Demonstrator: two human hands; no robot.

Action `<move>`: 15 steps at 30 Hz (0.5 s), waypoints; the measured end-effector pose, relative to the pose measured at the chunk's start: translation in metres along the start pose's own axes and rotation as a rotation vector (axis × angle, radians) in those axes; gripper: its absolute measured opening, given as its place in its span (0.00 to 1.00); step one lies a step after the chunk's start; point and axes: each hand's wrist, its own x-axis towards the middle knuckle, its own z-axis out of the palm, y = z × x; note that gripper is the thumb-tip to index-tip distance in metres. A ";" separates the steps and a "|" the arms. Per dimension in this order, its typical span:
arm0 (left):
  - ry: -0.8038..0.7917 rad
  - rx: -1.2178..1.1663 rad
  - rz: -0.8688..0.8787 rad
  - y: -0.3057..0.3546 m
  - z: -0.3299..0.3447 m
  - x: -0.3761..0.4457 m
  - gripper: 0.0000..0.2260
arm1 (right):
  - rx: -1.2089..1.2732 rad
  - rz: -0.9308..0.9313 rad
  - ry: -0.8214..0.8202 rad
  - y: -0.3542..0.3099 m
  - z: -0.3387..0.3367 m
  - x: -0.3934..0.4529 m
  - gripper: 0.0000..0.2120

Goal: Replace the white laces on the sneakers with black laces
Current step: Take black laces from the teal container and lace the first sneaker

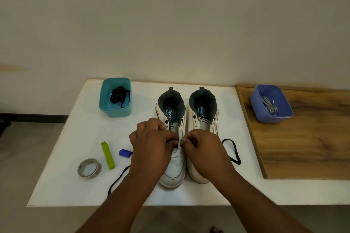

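Black lace [233, 150] threading through the left sneaker [173, 168], mid-table.
Nearest me lie tape roll [89, 168], green clip [108, 155] and blue cap [125, 152]; my left hand [151, 145] and right hand [203, 149], fingers curled, pinch the lace over the eyelets; beyond, teal tub [115, 96] and blue tub [270, 103].

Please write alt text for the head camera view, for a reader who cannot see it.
Two hands, left hand and right hand, thread a black lace into the left of two white sneakers on a white table. A teal tub holds another black lace, a blue tub white laces.
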 end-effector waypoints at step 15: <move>-0.037 0.090 0.078 -0.004 -0.006 -0.008 0.15 | 0.460 0.242 0.147 -0.008 -0.019 0.006 0.07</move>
